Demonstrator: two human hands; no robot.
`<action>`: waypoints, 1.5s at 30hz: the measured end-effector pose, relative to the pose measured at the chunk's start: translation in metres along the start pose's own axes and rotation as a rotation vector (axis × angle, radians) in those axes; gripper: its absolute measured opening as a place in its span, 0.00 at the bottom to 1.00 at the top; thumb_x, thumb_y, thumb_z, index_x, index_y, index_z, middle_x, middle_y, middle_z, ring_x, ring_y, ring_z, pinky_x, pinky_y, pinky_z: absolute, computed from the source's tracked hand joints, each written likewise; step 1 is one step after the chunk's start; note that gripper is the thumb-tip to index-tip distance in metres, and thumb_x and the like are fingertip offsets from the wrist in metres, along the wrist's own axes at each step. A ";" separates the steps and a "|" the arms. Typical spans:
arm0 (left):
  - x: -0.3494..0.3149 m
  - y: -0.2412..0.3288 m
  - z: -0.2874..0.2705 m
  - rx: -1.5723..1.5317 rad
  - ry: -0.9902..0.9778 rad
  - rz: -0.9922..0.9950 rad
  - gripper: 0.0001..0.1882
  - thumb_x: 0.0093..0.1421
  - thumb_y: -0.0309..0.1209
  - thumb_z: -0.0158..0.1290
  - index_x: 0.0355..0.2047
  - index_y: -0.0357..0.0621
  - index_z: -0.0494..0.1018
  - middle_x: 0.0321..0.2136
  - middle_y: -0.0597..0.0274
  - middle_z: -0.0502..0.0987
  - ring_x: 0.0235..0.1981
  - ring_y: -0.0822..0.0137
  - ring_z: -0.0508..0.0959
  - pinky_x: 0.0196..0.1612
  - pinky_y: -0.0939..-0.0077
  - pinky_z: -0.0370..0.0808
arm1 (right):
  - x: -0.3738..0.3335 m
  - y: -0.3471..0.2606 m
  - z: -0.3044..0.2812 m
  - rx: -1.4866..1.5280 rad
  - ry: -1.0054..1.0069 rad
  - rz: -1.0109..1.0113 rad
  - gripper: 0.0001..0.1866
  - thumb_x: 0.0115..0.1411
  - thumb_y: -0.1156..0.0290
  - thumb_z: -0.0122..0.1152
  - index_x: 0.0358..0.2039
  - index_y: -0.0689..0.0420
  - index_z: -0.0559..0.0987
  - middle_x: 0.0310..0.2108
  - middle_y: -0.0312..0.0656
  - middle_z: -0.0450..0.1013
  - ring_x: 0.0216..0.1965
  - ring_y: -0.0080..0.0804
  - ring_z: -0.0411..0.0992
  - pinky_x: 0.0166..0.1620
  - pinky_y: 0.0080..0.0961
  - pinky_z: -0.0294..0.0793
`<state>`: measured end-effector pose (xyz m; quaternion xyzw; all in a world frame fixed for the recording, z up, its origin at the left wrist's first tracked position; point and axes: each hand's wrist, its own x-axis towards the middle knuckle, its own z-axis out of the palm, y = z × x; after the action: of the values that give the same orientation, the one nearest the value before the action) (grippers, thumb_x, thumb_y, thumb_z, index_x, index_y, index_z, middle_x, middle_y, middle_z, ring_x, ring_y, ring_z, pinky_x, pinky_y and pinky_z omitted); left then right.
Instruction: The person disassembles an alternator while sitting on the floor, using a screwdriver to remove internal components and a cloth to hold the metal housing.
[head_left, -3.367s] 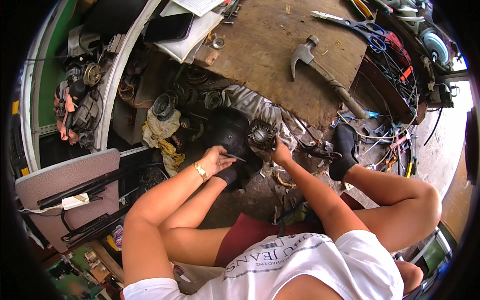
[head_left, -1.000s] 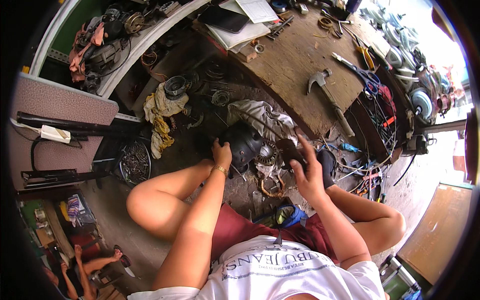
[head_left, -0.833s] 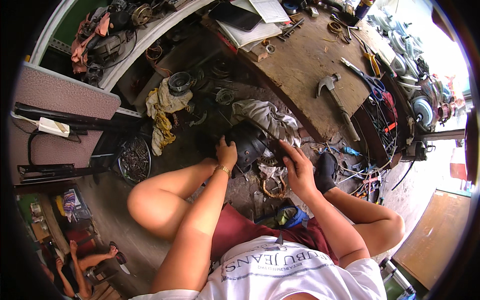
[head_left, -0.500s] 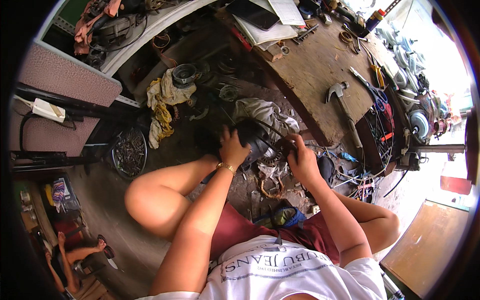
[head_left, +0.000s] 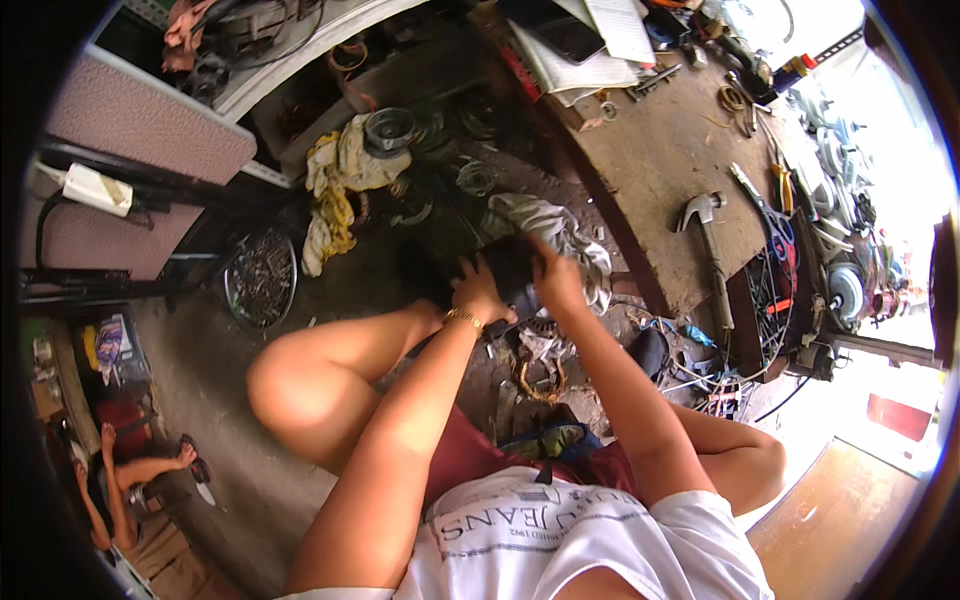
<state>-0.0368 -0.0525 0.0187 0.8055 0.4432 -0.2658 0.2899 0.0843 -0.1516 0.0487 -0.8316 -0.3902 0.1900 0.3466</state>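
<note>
A black, rounded housing sits on the floor between my bent legs; its exact kind is hard to make out in the shadow. My left hand, with a gold bracelet at the wrist, grips its near left side, fingers curled over it. On its right side, my right hand is closed with the fingers at the upper edge. Behind the housing lies a crumpled grey-white cloth. Just in front of my hands are a dirty rag and a rusty ring-shaped part.
A wooden bench at the right carries a claw hammer, scissors and papers. To the left stands a bowl of small metal parts. A yellow-stained cloth lies under a round metal part. Another person's legs show far left.
My right hand has moved left and in, onto the black housing; the dark curved piece it held by its fingers no longer shows. The whole view has shifted slightly.
</note>
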 end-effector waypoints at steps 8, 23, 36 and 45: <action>-0.002 -0.023 -0.012 -0.013 -0.059 -0.041 0.76 0.28 0.51 0.75 0.70 0.39 0.39 0.68 0.30 0.45 0.62 0.32 0.63 0.62 0.54 0.67 | -0.079 -0.034 -0.102 0.134 -0.146 0.015 0.26 0.60 0.80 0.53 0.58 0.46 0.74 0.37 0.58 0.77 0.39 0.56 0.77 0.41 0.41 0.77; 0.005 -0.018 -0.011 0.030 -0.022 -0.013 0.78 0.25 0.53 0.76 0.70 0.38 0.40 0.68 0.33 0.47 0.61 0.29 0.63 0.61 0.54 0.69 | -0.079 -0.008 -0.087 0.241 -0.122 0.101 0.25 0.62 0.80 0.52 0.59 0.48 0.73 0.36 0.61 0.76 0.39 0.54 0.78 0.39 0.42 0.77; 0.008 -0.019 -0.010 0.085 -0.080 -0.042 0.79 0.24 0.54 0.76 0.70 0.37 0.39 0.67 0.33 0.49 0.63 0.37 0.63 0.63 0.53 0.66 | -0.092 -0.006 -0.071 0.170 -0.163 0.107 0.26 0.61 0.83 0.50 0.59 0.49 0.73 0.42 0.61 0.76 0.45 0.50 0.78 0.43 0.36 0.77; 0.020 -0.005 -0.024 0.088 -0.173 0.018 0.79 0.24 0.55 0.76 0.71 0.42 0.40 0.68 0.38 0.47 0.62 0.35 0.64 0.62 0.54 0.68 | -0.032 0.022 0.013 0.092 0.018 -0.108 0.23 0.62 0.79 0.53 0.58 0.49 0.73 0.40 0.57 0.76 0.39 0.56 0.76 0.38 0.39 0.76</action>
<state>-0.0277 -0.0221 0.0209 0.7956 0.3970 -0.3508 0.2939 0.0682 -0.1816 0.0256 -0.7942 -0.4222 0.1813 0.3976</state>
